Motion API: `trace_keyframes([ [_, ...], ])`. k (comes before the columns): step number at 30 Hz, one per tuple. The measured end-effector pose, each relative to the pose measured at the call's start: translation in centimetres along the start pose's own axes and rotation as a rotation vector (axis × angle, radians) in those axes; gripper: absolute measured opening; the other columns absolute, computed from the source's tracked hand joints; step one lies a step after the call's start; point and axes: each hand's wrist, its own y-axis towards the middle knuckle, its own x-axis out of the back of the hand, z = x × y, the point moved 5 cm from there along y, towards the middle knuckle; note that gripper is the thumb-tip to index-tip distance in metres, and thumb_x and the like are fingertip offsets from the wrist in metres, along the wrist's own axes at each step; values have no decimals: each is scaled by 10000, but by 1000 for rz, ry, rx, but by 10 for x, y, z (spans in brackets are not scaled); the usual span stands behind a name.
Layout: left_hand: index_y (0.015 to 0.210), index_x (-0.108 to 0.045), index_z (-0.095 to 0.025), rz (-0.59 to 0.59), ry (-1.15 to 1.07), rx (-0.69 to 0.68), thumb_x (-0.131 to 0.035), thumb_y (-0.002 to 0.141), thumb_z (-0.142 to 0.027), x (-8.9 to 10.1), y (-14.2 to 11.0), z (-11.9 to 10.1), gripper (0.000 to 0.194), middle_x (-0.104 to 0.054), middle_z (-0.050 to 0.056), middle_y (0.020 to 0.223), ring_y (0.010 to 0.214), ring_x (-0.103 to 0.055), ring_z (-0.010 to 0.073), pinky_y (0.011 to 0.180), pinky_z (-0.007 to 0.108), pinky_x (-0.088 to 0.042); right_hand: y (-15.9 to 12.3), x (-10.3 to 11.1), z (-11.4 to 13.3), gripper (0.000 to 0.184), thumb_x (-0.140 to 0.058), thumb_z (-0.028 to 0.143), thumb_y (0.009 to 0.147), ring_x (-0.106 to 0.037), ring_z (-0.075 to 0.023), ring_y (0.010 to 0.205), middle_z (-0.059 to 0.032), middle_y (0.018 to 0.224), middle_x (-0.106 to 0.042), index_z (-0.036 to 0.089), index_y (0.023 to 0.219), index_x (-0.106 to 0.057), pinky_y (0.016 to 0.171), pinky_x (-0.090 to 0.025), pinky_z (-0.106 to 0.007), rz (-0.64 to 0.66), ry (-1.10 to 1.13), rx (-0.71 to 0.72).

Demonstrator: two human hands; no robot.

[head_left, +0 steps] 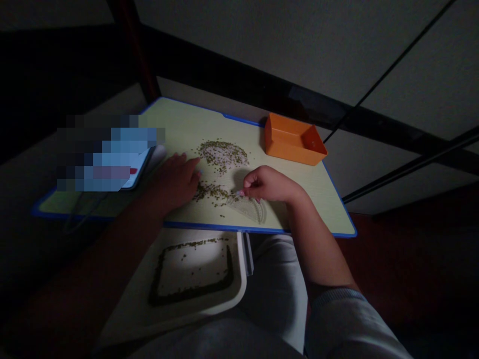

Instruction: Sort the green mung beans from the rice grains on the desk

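Observation:
My right hand (267, 184) is closed, thumb and fingers pinched at the upper edge of a clear plastic protractor (247, 209) on the small table. Right beside its fingertips is a small patch of green beans (213, 192), which look like mung beans. Palm down, my left hand (179, 179) rests to the left of this patch with its fingers apart and nothing in them. Beyond both hands lies a larger spread of green beans mixed with pale grains (222, 154), probably rice.
An orange open box (295, 142) stands at the table's (318, 199) far right. A phone or tablet (138, 167), partly blurred out, is at the left with a cable. Below the near edge, a white tray (241, 284) holds green beans, mostly along its sides.

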Motion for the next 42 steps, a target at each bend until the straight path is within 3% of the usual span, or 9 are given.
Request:
trace_keyframes([
  [19, 1603, -508, -150, 17, -22, 7, -317, 1073, -383, 2, -2, -3, 610, -501, 155, 1697, 1631, -381, 350, 1350, 501, -301, 4, -7, 4, 267, -660, 247, 945, -494, -94, 535, 71, 536, -551, 176, 691, -620, 649, -354, -265, 41, 40, 51],
  [30, 1620, -493, -201, 24, 37, 21, -381, 1058, -391, -2, 0, 0, 604, -521, 136, 1687, 1613, -413, 322, 1324, 473, -327, 8, -12, 2, 294, -651, 228, 964, -498, -86, 571, 74, 559, -552, 175, 680, -592, 670, -340, -264, 50, 25, 119],
  [42, 1609, -508, -170, 17, 58, 7, -339, 1072, -360, 1, -1, -3, 594, -512, 159, 1691, 1621, -405, 324, 1326, 482, -337, 6, -10, 7, 281, -692, 160, 957, -488, -70, 546, 71, 539, -567, 143, 679, -653, 647, -341, -261, -9, -25, 88],
])
